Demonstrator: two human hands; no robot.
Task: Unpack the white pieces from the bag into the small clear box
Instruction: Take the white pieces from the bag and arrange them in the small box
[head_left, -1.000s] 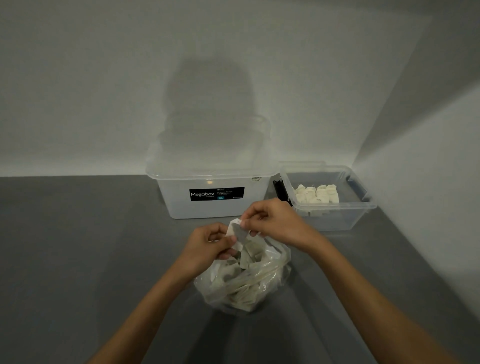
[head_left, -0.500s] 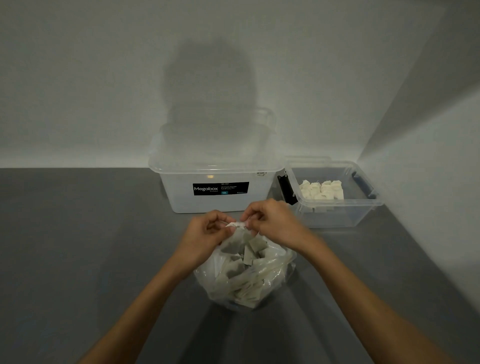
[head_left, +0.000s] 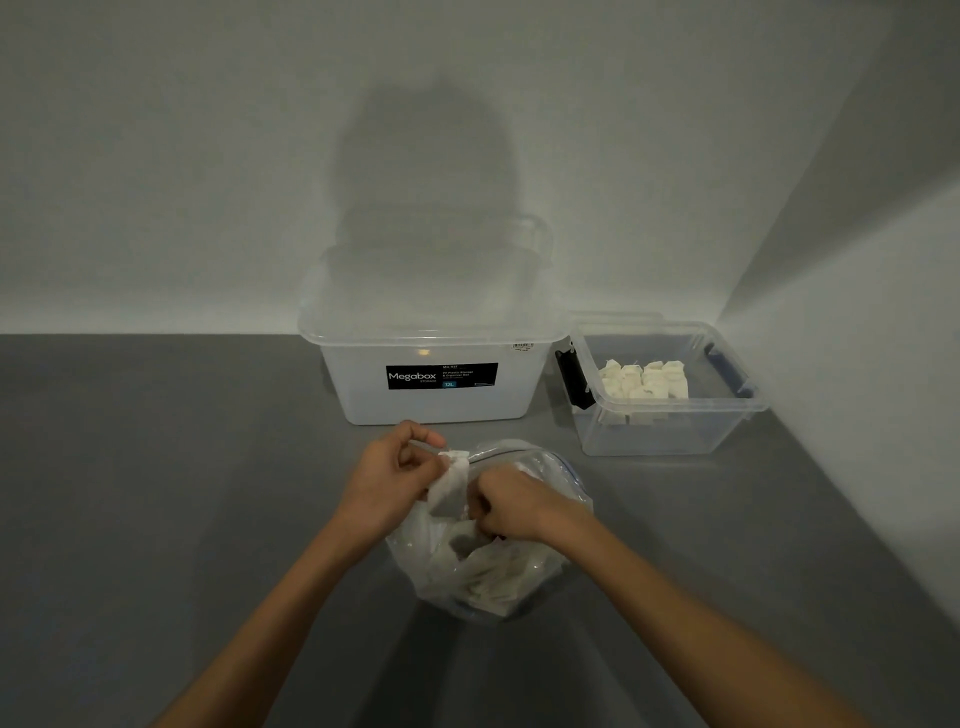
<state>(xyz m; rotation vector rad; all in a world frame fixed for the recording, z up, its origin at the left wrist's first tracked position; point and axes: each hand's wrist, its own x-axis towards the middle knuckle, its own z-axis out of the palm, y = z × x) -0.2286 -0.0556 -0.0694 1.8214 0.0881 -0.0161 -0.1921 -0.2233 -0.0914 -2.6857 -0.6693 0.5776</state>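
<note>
A clear zip bag (head_left: 488, 571) full of white pieces sits on the grey floor in front of me. My left hand (head_left: 387, 480) pinches one white piece (head_left: 451, 483) at the bag's mouth, holding it up by its top edge. Beside it, my right hand (head_left: 511, 501) reaches into the open bag, fingers curled among the pieces; what they hold is hidden. The small clear box (head_left: 670, 431) stands at the right by the wall, with several white pieces (head_left: 644, 382) stacked inside.
A large lidded translucent Megabox bin (head_left: 431, 374) stands against the back wall, left of the small box. White walls meet in a corner at the right. Grey floor stretches to the left and toward me.
Both hands pinched one piece above the bag together. My right hand has now dropped into the bag's mouth, and my left hand alone keeps the piece. The view moved closer.
</note>
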